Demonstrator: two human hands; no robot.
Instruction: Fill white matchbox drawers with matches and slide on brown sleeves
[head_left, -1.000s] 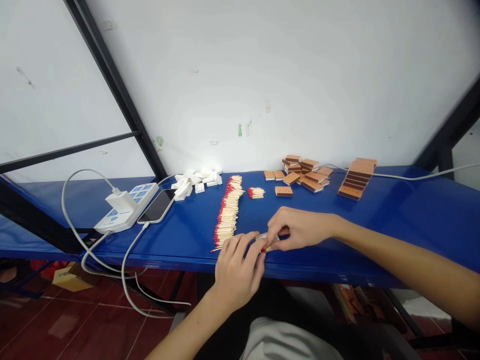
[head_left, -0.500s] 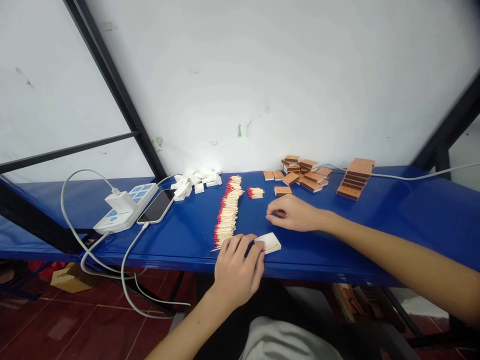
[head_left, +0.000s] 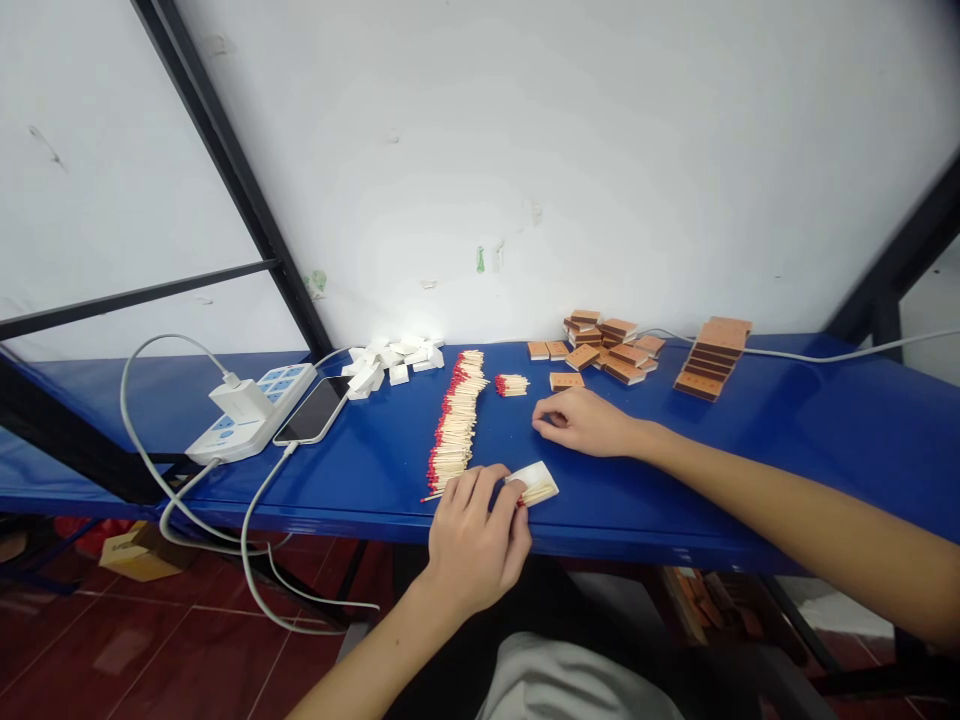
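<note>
My left hand (head_left: 478, 535) is closed on the near end of a small white matchbox tray (head_left: 537, 474) close to the table's front edge. A few matches (head_left: 538, 492) lie in the tray, their red heads by my fingertips. Right of the tray, my right hand (head_left: 577, 420) rests on the table with fingers curled and thumb near the index finger; nothing shows in it. A long row of red-headed matches (head_left: 456, 425) runs back from beside my left hand. Farther back lies a small bunch of matches (head_left: 512, 385).
White trays (head_left: 394, 360) are heaped at the back left. Brown matchbox covers (head_left: 619, 350) lie piled at the back, with a leaning stack of matchboxes (head_left: 711, 358) farther right. A phone (head_left: 313, 411), a power strip (head_left: 251, 418) and white cables occupy the left side.
More matches now show in the tray by my left fingers, and the tray has turned slightly. My right hand has stayed nearly in place.
</note>
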